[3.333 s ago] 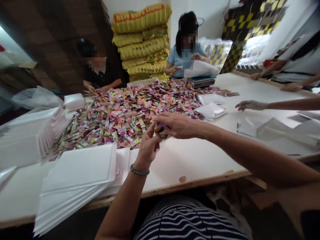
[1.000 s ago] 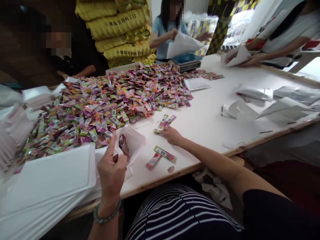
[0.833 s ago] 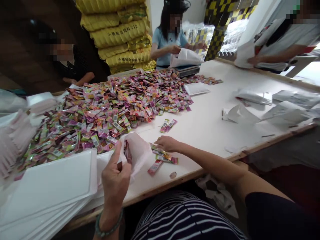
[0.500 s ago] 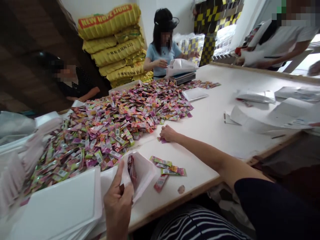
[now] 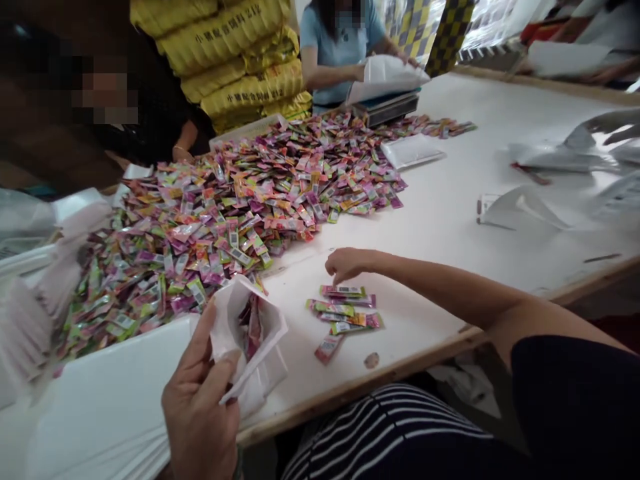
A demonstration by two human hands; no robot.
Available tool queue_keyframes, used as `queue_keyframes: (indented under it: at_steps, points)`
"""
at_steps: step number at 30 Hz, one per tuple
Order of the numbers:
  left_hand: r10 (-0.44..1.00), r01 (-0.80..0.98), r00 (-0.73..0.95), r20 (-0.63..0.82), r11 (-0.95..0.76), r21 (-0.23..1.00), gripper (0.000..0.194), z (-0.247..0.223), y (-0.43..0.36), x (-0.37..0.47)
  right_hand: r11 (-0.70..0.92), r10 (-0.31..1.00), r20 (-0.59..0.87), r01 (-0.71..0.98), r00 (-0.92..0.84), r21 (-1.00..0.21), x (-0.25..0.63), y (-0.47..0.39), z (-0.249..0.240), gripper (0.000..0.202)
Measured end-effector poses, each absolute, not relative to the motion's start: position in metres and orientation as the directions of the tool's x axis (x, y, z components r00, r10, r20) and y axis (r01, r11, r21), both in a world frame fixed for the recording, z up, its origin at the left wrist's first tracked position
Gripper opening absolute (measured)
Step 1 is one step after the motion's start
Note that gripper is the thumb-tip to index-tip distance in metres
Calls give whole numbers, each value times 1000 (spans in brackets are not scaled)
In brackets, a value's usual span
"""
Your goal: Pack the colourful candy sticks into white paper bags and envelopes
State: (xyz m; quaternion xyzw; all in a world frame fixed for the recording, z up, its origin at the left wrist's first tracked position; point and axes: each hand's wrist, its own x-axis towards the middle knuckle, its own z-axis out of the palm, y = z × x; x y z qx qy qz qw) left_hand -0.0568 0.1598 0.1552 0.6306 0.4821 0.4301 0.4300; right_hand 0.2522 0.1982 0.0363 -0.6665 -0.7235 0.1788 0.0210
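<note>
In my left hand (image 5: 203,400) is a white mailer envelope (image 5: 227,317), pinched at its side with the mouth gaping towards me. Dark pink packets (image 5: 254,327) show inside it. My right hand (image 5: 350,263) hovers at the far edge of a small group of snack-stick packets (image 5: 345,309) on the table, its fingers bent downward and apart, with nothing visible in them. A fingertip is at or just above the topmost packet; I cannot tell if they touch. Beyond both hands spreads a big heap of the same colourful packets (image 5: 240,207).
White envelopes (image 5: 100,393) are stacked at the lower left, more (image 5: 40,327) behind them. Across the white table (image 5: 415,233), a person in light blue (image 5: 333,57) handles a white bag above a scale (image 5: 387,110). A filled envelope (image 5: 413,152) lies near the heap. Yellow sacks (image 5: 240,60) stand behind.
My right hand has pulled back from the heap's edge, and more packets now lie in the small group. My left hand has shifted left with the envelope, whose mouth is turned more towards me.
</note>
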Motion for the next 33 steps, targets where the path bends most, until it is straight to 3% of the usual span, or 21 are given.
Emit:
queue_keyframes:
  at_steps: [2,6,9,19,23,27,30,33]
  points:
    - [984,181,163,73,-103,978,57,155,159,-53,56,966,-225,948,-131,-313,250,186,26,13]
    - [991,182,119,58,-79,980,51,161,157,-42,-61,991,-134,946,19,-318,253,158,12,24]
    - [988,226,109,109,-131,965,51,164,154,-39,20,998,-51,939,-40,-344,256,138,6,33]
    - [983,50,178,46,-56,997,59,150,150,-40,-27,999,20,935,37,-354,237,151,-5,26]
    - [983,75,184,-19,5,997,63,148,149,-42,123,992,44,915,-115,-383,215,152,1,24]
    - [960,213,262,-101,45,976,70,145,144,-47,268,947,-31,840,-319,-473,208,153,7,21]
    - [947,250,298,-123,47,967,69,142,143,-48,127,992,81,880,-101,-458,223,190,21,29]
    - [955,254,269,-128,58,966,66,141,146,-47,-91,938,277,922,206,-376,242,246,38,55]
